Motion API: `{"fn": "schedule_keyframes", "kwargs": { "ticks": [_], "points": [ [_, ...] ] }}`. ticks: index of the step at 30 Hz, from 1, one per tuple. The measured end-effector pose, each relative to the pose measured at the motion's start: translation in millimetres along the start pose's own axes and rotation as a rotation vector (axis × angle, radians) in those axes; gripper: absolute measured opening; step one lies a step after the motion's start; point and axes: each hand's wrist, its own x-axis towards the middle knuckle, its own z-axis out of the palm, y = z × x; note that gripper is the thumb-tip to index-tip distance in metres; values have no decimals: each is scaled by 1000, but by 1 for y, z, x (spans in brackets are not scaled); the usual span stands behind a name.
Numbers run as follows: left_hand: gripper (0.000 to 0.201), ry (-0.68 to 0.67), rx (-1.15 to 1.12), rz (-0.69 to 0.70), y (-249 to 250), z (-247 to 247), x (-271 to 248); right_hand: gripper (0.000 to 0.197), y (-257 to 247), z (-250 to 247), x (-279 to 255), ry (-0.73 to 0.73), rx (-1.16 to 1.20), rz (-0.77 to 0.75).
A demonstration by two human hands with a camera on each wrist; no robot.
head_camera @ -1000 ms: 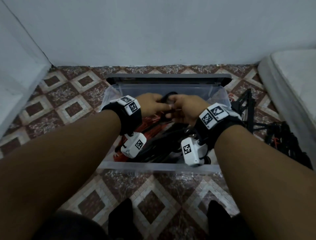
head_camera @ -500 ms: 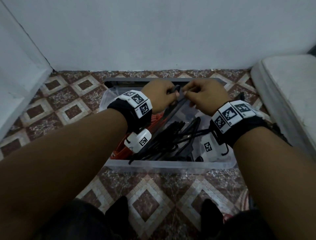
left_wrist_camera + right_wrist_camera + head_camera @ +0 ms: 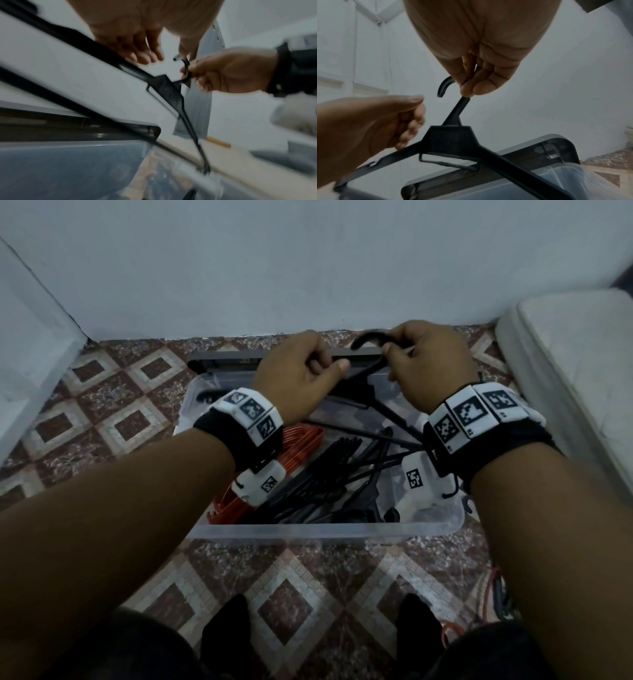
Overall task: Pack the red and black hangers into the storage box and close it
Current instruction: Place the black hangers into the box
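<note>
Right wrist view alone shows the right hand (image 3: 476, 65) pinching the black hanger (image 3: 452, 139) at its hook neck, left hand (image 3: 368, 124) fingers curled on its arm. Head view, frame centre: hanger raised over the clear storage box (image 3: 325, 530); red hangers (image 3: 291, 453) and black ones lie inside.

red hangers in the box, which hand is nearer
Left. The left hand is raised just above and beyond the red hangers; the right hand is farther right, pinching the black hanger.

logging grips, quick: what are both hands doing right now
Left hand: fingers curled on the black hanger shoulder.
Right hand: pinching the same hanger's hook neck.
</note>
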Motion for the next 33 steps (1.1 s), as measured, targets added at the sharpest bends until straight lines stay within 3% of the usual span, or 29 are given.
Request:
{"fn": "schedule_keyframes", "kwargs": {
  "ticks": [2,4,5,9,11,12,16,23,29,33],
  "points": [
    [27,84,121,151,-11,2,-10,17,1,-2,3,69,21,19],
    [31,-35,228,248,-23,12,-20,9,1,-1,5,103,52,24],
    [36,-191,287,235,-28,22,-24,7,1,-1,5,120,66,33],
    [42,-1074,606,88,-55,76,-35,12,0,1,9,181,75,59],
    [49,-1323,660,47,-72,102,-37,14,1,2,11,208,71,64],
    [50,-1368,655,22,-80,113,-37,15,2,3,12,217,72,64],
    [50,-1431,720,-42,-101,143,-36,17,5,6,14,212,76,59],
    [39,-1395,662,-120,-109,156,-40,17,6,4,15,258,112,53],
    [18,-1087,646,-239,-89,93,-18,15,1,-5,14,332,166,45],
    [32,-840,638,-237,-71,28,-2,15,-2,-10,10,319,190,48]
  ]
}}
